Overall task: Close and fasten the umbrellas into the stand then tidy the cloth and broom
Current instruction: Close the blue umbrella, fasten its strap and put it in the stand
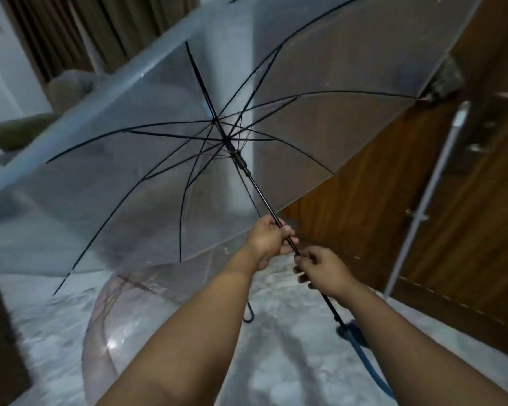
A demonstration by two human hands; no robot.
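Note:
A clear umbrella (320, 68) with black ribs is open and held up in front of me, its canopy tilted away. My left hand (269, 238) is closed around its black shaft, below the runner (238, 161). My right hand (323, 271) grips the same shaft just lower down. The blue curved handle (364, 356) sticks out below my right forearm. A second clear umbrella (123, 326) lies open on the floor under my left arm, its dark hooked handle (249, 313) resting on the floor.
A wooden door (467, 230) stands to the right with a white pole (423, 206) leaning on it. Brown curtains (71, 27) hang at the back left. The floor (291, 361) is pale marble.

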